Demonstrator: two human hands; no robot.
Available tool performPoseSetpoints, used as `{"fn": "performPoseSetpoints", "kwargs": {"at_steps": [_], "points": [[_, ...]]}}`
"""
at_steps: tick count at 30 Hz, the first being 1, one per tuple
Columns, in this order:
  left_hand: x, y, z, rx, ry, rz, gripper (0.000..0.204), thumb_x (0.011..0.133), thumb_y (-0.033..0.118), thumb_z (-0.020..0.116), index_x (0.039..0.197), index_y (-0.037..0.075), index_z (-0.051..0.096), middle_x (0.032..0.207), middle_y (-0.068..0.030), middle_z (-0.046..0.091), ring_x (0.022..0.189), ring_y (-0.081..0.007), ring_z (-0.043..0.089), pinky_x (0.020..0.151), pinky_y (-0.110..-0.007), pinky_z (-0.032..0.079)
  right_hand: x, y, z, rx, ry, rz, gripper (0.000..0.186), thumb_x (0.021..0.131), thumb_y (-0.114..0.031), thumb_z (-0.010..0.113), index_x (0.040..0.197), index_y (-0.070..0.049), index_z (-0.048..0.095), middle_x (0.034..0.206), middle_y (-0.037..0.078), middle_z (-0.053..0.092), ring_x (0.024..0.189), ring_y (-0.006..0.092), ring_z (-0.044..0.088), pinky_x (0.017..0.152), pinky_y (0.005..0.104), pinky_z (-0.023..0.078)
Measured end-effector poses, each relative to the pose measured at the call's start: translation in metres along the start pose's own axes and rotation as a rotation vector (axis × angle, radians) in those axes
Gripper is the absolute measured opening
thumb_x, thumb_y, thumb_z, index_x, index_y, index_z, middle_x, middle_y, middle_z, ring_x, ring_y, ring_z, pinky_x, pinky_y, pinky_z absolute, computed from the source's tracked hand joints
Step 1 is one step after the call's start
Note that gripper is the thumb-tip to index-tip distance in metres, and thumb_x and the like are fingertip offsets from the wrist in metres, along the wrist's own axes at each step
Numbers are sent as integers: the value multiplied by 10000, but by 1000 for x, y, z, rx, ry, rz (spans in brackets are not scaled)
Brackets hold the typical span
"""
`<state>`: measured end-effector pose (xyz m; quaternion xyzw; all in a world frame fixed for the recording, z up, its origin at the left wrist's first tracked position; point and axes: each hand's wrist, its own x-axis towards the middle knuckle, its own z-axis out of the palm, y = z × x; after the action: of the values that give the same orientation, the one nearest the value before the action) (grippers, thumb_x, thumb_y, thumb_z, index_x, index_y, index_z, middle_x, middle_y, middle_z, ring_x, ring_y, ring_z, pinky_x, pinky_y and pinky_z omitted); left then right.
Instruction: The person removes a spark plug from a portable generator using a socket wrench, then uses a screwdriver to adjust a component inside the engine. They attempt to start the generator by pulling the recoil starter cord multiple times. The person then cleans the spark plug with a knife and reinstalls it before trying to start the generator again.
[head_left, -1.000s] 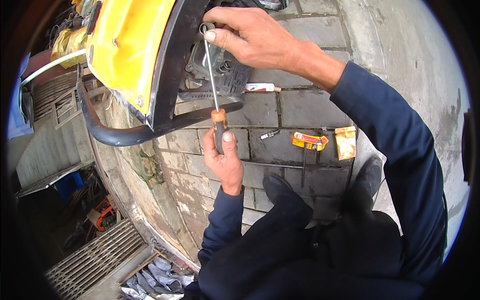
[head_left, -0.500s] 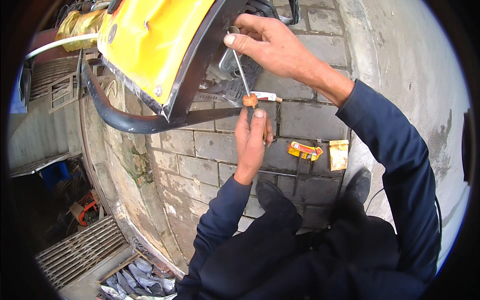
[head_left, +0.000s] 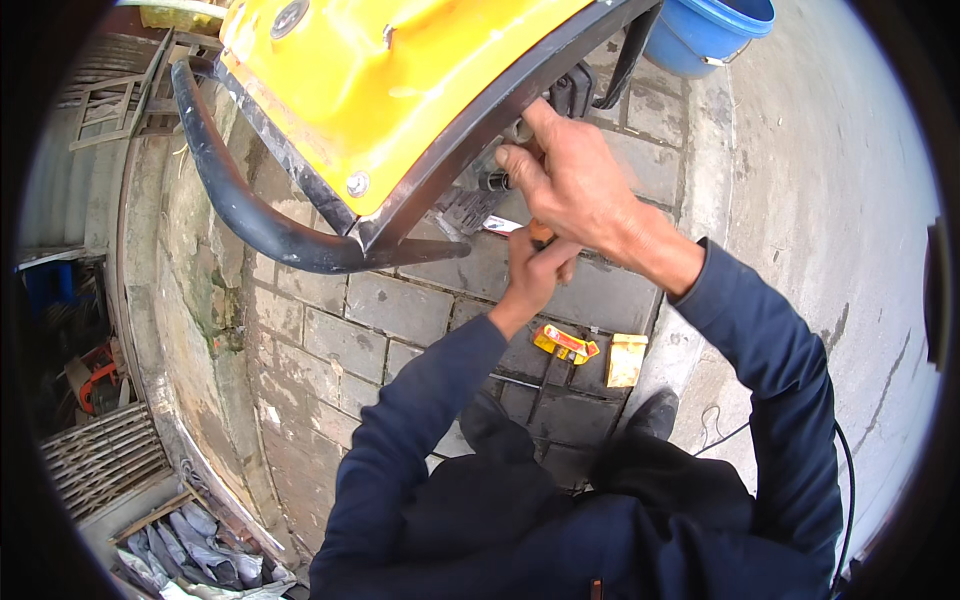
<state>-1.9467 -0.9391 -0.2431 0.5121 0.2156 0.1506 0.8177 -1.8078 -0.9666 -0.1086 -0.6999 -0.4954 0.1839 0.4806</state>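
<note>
On my feed I've got the left hand (head_left: 532, 270) closed around the screwdriver (head_left: 541, 234), a bit of orange handle showing just beside the right hand (head_left: 588, 185). That one's curled in by the engine (head_left: 468, 208) next to the black frame (head_left: 455, 148), and I honestly can't tell if it's gripping anything. Red-and-yellow box (head_left: 566, 344) and yellowish packet (head_left: 627, 360) are down on the paving (head_left: 400, 305).

We count two hands (head_left: 588, 188), one orange handle (head_left: 541, 232), one machine (head_left: 400, 100), one bucket (head_left: 690, 42) and two shoes (head_left: 655, 414); we also record one red-and-yellow box (head_left: 568, 344) and one paper packet (head_left: 626, 360).
</note>
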Motion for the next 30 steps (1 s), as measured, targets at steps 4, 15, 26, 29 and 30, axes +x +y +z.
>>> {"fn": "performPoseSetpoints", "kwargs": {"at_steps": [4,15,26,29,30], "points": [[70,-53,49,-43,133,64,235,928,213,697,808,26,619,629,-26,586,509,-96,524,463,-282,378,11,13,-8,-146,36,-142,313,916,-69,662,1222,-17,619,831,237,665,751,422,678,676,477,531],[-56,-52,38,142,86,-308,286,989,275,689,827,49,625,643,4,590,585,-62,533,541,-273,403,7,13,-5,-4,137,31,367,879,-305,699,876,54,628,776,246,680,741,447,667,686,517,528],[-214,-33,-32,657,81,-460,306,971,201,733,757,59,567,659,62,531,609,-38,471,547,-256,377,8,27,17,-159,426,-158,309,890,-245,706,870,54,630,727,283,674,694,482,687,653,556,565],[-233,-25,-46,693,162,-556,306,956,189,745,775,23,562,674,37,492,679,-47,414,582,-282,388,6,29,25,0,467,-157,287,891,-215,688,924,65,632,804,292,688,804,491,691,753,549,562],[-233,-25,-49,684,186,-562,308,959,192,744,770,31,562,667,38,498,662,-45,423,573,-279,388,8,29,27,49,498,-163,275,889,-201,680,932,67,633,815,292,689,822,492,690,773,546,560]]}}
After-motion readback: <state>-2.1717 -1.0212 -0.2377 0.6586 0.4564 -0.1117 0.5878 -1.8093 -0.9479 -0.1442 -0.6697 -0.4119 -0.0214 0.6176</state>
